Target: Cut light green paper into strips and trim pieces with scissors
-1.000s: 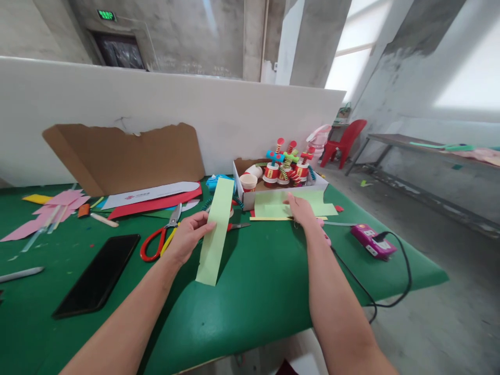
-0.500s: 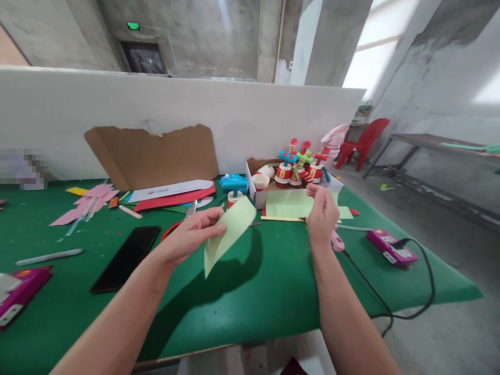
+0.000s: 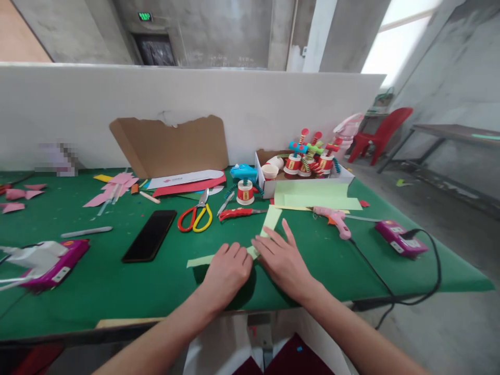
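Observation:
A light green paper strip (image 3: 271, 220) lies bent near the front of the table, one end pointing away and the other to the left. My left hand (image 3: 228, 271) is closed on its folded middle, knuckles up. Beside it, my right hand (image 3: 284, 263) rests on the paper with fingers stretched out and slightly spread. Both palms hide part of the strip. Just beyond the hands lies a red-handled knife-like tool (image 3: 238, 212), and scissors (image 3: 196, 213) with red and yellow handles sit to the left. A pink glue gun (image 3: 334, 217) lies to the right.
A white box (image 3: 269, 190) of paper-cup figures stands at the back, with green paper sheets (image 3: 316, 195) before it. One cup figure (image 3: 245, 191) stands outside. A phone (image 3: 150, 235) and power strips (image 3: 400, 238) lie on the green table (image 3: 156, 291); a cable crosses its right edge.
My left hand has brought the green paper down onto the table, where it is now bent. My right hand has come from the glue gun's side to the paper.

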